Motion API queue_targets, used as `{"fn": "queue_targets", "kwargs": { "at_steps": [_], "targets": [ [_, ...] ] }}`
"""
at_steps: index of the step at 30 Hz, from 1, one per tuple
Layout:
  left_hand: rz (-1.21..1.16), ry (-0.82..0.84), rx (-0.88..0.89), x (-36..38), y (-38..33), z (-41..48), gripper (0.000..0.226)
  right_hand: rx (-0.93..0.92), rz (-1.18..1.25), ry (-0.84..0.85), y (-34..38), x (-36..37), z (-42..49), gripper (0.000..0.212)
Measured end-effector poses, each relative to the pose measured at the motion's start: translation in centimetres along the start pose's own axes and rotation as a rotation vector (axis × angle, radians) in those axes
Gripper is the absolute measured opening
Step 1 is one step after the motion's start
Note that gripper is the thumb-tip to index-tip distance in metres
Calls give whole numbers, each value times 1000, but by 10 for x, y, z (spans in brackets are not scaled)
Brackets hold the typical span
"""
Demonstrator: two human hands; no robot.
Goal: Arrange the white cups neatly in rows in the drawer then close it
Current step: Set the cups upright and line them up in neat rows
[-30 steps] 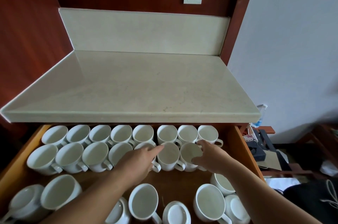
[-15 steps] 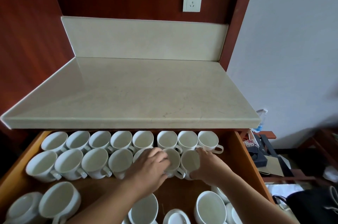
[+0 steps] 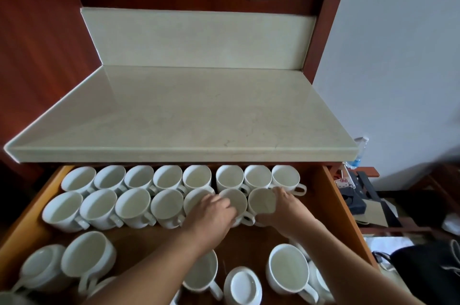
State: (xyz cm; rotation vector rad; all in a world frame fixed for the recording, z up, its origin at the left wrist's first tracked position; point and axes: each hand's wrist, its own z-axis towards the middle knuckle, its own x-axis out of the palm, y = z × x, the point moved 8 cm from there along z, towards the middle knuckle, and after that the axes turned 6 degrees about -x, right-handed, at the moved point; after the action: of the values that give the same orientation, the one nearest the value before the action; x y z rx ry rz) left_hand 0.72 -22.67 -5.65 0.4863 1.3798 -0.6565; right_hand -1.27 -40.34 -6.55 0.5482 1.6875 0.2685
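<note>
White cups fill the open drawer (image 3: 331, 205), and most of the sorting looks done. Beyond the hands a back row of eight (image 3: 169, 177) stands under the countertop (image 3: 174, 110) edge. The second row runs out leftward from the grip: four cups standing free, then three more under the hands. The left hand (image 3: 211, 215) lies curled over the fifth and sixth cups; the right hand (image 3: 286, 207) is closed round the seventh cup (image 3: 261, 201), fingers on its far rim. Nearer than the grip, loose cups (image 3: 288, 267) wait unsorted (at least two upside down). Judged from this, a third row is yet to be formed, then the drawer needs shutting.
</note>
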Motion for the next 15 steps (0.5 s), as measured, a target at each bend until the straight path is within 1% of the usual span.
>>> {"fn": "queue_targets", "kwargs": {
  "at_steps": [3, 7, 8, 10, 12, 15],
  "targets": [
    [-73, 1, -75, -2, 2, 1, 22, -19, -1, 18, 0, -11, -2, 77],
    [-201, -52, -67, -11, -16, 12, 33, 29, 39, -67, -22, -46, -11, 60],
    [-235, -53, -71, -13, -22, 17, 35, 51, 32, -73, -30, -54, -15, 58],
    [-303, -52, -74, -17, -36, 28, 34, 83, -28, -28, -48, -62, -23, 56],
    [-327, -37, -53, -17, -52, 38, 32, 100, -91, 51, -61, -64, -33, 61],
    [-324, 3, -31, -7, -72, 47, 27, 111, -105, 162, -72, -53, -47, 80]
  ]
}}
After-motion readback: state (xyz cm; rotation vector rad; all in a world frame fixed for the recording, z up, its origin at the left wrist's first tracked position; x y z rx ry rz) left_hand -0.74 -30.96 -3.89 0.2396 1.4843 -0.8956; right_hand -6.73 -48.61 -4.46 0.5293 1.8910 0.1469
